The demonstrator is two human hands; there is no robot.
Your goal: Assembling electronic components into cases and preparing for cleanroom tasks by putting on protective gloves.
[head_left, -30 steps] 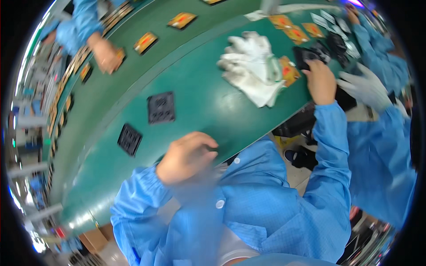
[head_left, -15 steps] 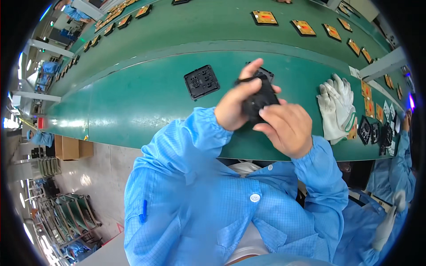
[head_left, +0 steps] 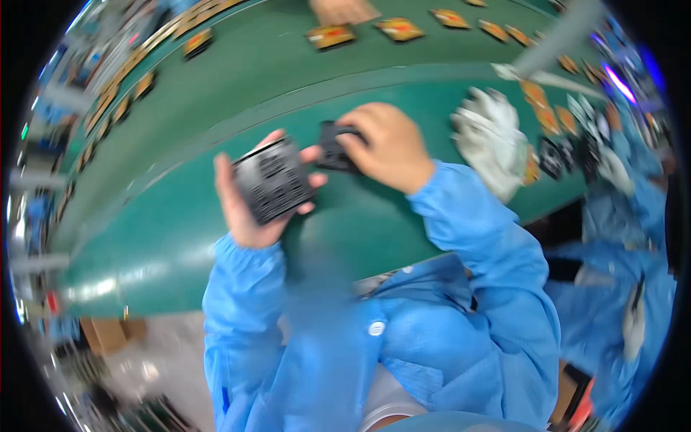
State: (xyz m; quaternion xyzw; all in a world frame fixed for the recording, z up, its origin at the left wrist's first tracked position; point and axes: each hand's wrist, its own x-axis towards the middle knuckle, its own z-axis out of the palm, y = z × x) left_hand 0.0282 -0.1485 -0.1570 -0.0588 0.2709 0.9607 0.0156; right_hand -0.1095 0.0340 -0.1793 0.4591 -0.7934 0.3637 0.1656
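Observation:
My left hand holds a black square grille-like part up over the green belt, thumb on its right edge. My right hand grips a second black part just right of the first, fingers curled over it. The two parts sit side by side, nearly touching. Both my sleeves are blue.
A pile of white gloves lies on the belt to the right. Orange-and-black items run along the far lane. A person in blue stands at the right by black parts. A cardboard box sits on the floor at the left.
Both hands held one black part together before; now they have come apart, each with its own black part. The view has swung, and the picture is blurred.

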